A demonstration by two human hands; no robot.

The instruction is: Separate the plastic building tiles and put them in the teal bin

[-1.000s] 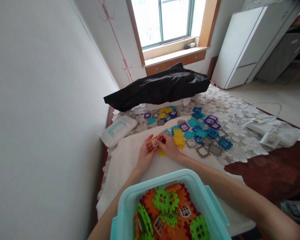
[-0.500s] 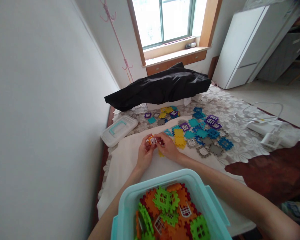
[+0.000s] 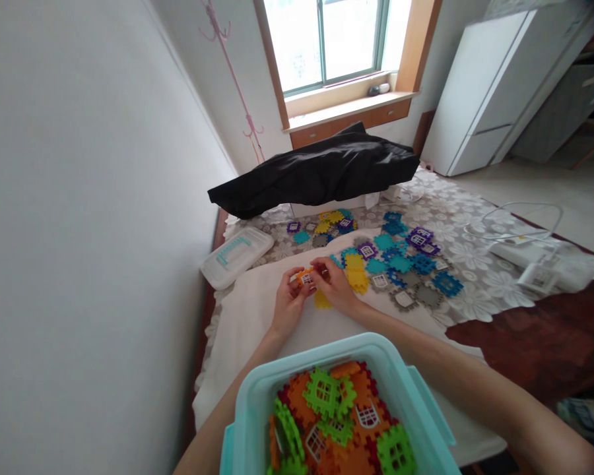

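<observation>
Between my two hands is an orange interlocking building tile point(image 3: 305, 277) with a white window grid in it. My left hand point(image 3: 290, 298) pinches its left side, thumb near the lower edge. At its right side the fingers of my right hand point(image 3: 334, 285) are closed on it, partly hiding that edge. Below my right hand a yellow tile point(image 3: 322, 300) lies on the white cloth point(image 3: 257, 310). Nearest to me stands a light-teal tub point(image 3: 257, 382), holding orange, green and dark red tiles point(image 3: 321, 392).
Blue, teal, purple, grey and yellow tiles point(image 3: 400, 264) lie spread to the right, with a smaller group point(image 3: 321, 227) farther back. A clear lid point(image 3: 237, 256) lies at the left by the wall. Black sheeting point(image 3: 317, 168) covers something behind. A white device point(image 3: 515, 254) with a cable sits right.
My right hand has shifted slightly right and its fingers are a little higher. The orange tile has turned slightly, and more of the yellow tile beneath shows.
</observation>
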